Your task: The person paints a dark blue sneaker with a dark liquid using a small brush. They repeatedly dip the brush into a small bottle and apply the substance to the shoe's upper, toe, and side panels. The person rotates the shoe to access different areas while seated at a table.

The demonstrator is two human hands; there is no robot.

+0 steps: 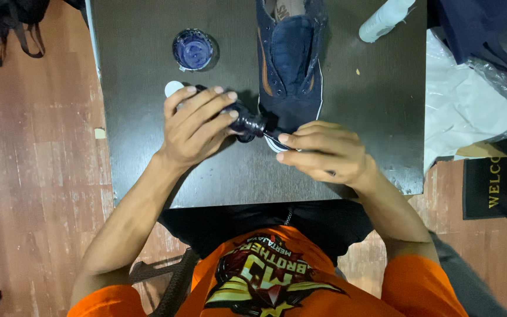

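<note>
Small dark bottle (246,122) lies tipped on its side in the left hand (198,126), mouth pointing right toward the right hand (324,152). Bottle sits just in front of the toe of the navy shoe (290,58), near the middle of the dark table (136,88), w/ its open neck almost touching the shoe's white toe edge.

Left hand: closed round the bottle body, fingers wrapped over the top, thumb side hidden underneath. Only the neck end of the bottle shows past the fingertips. A small white cap (173,88) peeks out just behind the knuckles; can't tell if the hand touches it.

Right hand: fingers pinched together on a thin dark brush (272,138), its tip right at the bottle mouth. Grip is tight, thumb & forefinger meeting on the handle, other fingers curled under. Rest of the handle hidden in the palm.

Shoe lies lengthwise, toe toward the person, tongue open, orange stripe on its side. A round open tin (194,49) w/ bluish contents sits on the table left of the shoe, well apart from both hands. White bottle (385,17) lies at the table's far right edge. Crumpled white plastic bag (470,105) off to the right.
</note>
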